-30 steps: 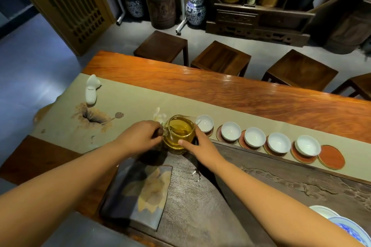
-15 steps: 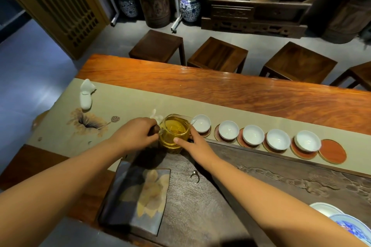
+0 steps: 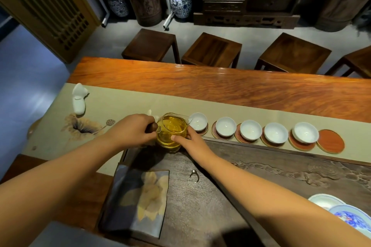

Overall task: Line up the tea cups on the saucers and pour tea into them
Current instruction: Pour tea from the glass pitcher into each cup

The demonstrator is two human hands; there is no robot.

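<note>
A glass pitcher (image 3: 170, 132) of yellow tea stands upright at the far edge of the dark tea tray (image 3: 281, 168). My left hand (image 3: 132, 130) grips its dark handle. My right hand (image 3: 190, 141) rests its fingers against the pitcher's near right side. Its spout points at the leftmost white cup (image 3: 198, 121). Several white cups, such as one (image 3: 226, 126) and the last (image 3: 305, 132), sit in a row on red saucers along the beige runner (image 3: 120, 104). The rightmost saucer (image 3: 330, 141) bears no cup. All cups look empty.
A patterned cloth (image 3: 140, 200) lies on the tray's left part, with a small metal ring (image 3: 194, 175) beside it. A white ceramic piece (image 3: 79, 99) lies on the runner at left. Blue-and-white dishes (image 3: 349, 216) sit at bottom right. Wooden stools (image 3: 212, 50) stand beyond the table.
The view has shifted slightly. Both hands stay on the pitcher, which has barely moved, and the cups are unchanged.
</note>
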